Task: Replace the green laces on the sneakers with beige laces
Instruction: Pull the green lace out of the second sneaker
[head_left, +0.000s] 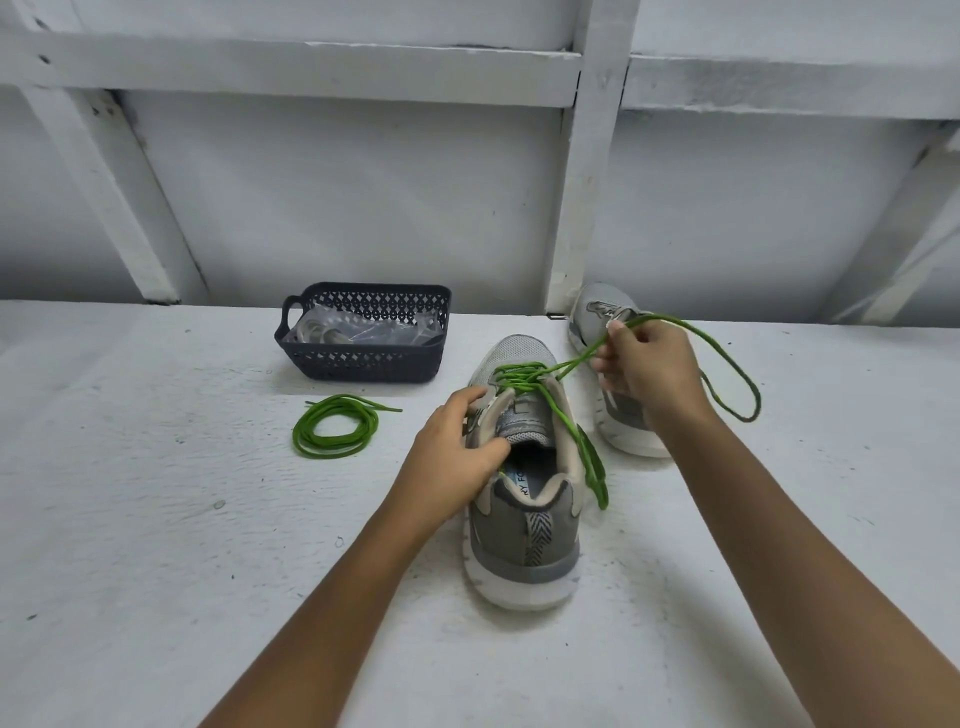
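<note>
The near sneaker (522, 525) stands heel-first at lower centre of the frame. The left hand (457, 449) grips its collar, thumb inside and fingers curled over the outer side, and holds it down. The green lace (596, 475) is slack in the upper eyelets but threaded further forward; one bundle hangs beside the heel. The right hand (649, 364), above and to the right, pinches the lace in curled fingers, and a long loop trails to the right.

Probable faults:
- A sharp pull may bunch the crossed strands and jam them at an eyelet.
- If the left grip slackens, the sneaker may slide or tip toward the pull.
- The trailing loop may snag the far sneaker (592, 312), which stands just behind the right hand.

A removed green lace (335, 428) lies coiled at centre left. Behind it a dark basket (358, 361) holds a clear packet (363, 332), apparently the beige laces.

The surface (156, 467) is white, rough and speckled. The wall (363, 197) behind is white with painted beams.
</note>
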